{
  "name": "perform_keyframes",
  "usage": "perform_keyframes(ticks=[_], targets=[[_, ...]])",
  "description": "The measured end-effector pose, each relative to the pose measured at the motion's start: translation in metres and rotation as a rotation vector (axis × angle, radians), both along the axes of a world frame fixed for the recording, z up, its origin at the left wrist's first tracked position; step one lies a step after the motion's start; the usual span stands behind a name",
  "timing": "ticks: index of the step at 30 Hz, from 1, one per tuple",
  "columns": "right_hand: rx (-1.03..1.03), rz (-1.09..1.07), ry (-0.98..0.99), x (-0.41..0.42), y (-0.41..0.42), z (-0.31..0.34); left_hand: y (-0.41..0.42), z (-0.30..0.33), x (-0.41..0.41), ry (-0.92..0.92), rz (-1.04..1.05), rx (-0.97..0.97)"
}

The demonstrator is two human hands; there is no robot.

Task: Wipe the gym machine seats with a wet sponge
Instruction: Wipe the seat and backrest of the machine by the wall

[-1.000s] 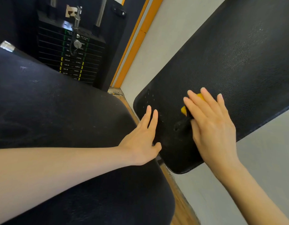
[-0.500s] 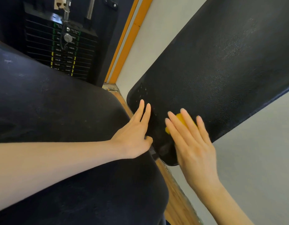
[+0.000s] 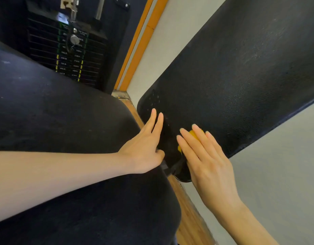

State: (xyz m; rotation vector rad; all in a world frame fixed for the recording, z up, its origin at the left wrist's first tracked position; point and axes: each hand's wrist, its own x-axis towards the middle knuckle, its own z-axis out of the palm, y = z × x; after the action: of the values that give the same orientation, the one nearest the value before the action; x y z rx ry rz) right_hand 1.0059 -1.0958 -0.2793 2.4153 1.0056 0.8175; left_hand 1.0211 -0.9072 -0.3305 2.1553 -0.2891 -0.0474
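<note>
1. Sponge (image 3: 194, 136): a yellow sponge is pressed flat against the near, lower end of the black back pad (image 3: 241, 82); only a small yellow patch is seen between the fingers, so its full outline cannot be told.

2. Grip on it: the sponge is covered by the right hand (image 3: 204, 156), whose fingers (image 3: 198, 131) are laid out straight and a little apart over it. It is held by flat pressure against the pad, not pinched or wrapped.

3. Deciding relation: the pad's long axis runs from the rounded end under the hand up and away to the far right. Nearly all of the pad's visible surface lies in that direction from the sponge; only the curved lip lies nearer. A stroke up and to the far right, along the length, is judged to be what the next move calls for.

4. Other hand: the left hand (image 3: 144, 147) is laid with straight fingers on the pad's left edge, just beside the right hand, and nothing is held in it. It appears to steady the pad. The right hand is the nearer to the sponge, being on it.

5. Surroundings: the dark seat cushion (image 3: 55, 112) fills the near left, under the left forearm. A weight stack (image 3: 71, 55) stands at the far left, and a pale wall (image 3: 285, 165) lies behind the pad on the right.
</note>
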Motion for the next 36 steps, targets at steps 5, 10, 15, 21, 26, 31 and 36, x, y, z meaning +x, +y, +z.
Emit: perform_keyframes(ticks=[5, 10, 15, 21, 26, 31, 36], targets=[[-0.136, -0.045, 0.021, 0.024, 0.026, 0.026, -0.001, -0.004, 0.000, -0.020, 0.002, -0.015], [-0.120, -0.034, 0.009, 0.043, 0.053, 0.028, -0.002, -0.006, 0.001, -0.049, 0.025, -0.014], [-0.213, -0.021, 0.032, 0.052, 0.053, 0.040, -0.002, -0.005, 0.000, -0.091, 0.022, -0.024], [-0.184, -0.036, 0.015, 0.063, 0.067, 0.038, 0.011, 0.008, 0.003, -0.111, 0.016, 0.192], [-0.162, 0.035, 0.000, 0.055, 0.043, 0.053, 0.069, 0.006, -0.002, -0.215, 0.010, 0.589], [-0.215, -0.011, 0.051, 0.088, 0.093, 0.033, 0.071, 0.005, -0.002, -0.087, 0.001, 0.730], [-0.265, 0.034, 0.048, 0.088, 0.076, 0.050, 0.074, 0.006, 0.002, -0.023, -0.032, 0.779]])
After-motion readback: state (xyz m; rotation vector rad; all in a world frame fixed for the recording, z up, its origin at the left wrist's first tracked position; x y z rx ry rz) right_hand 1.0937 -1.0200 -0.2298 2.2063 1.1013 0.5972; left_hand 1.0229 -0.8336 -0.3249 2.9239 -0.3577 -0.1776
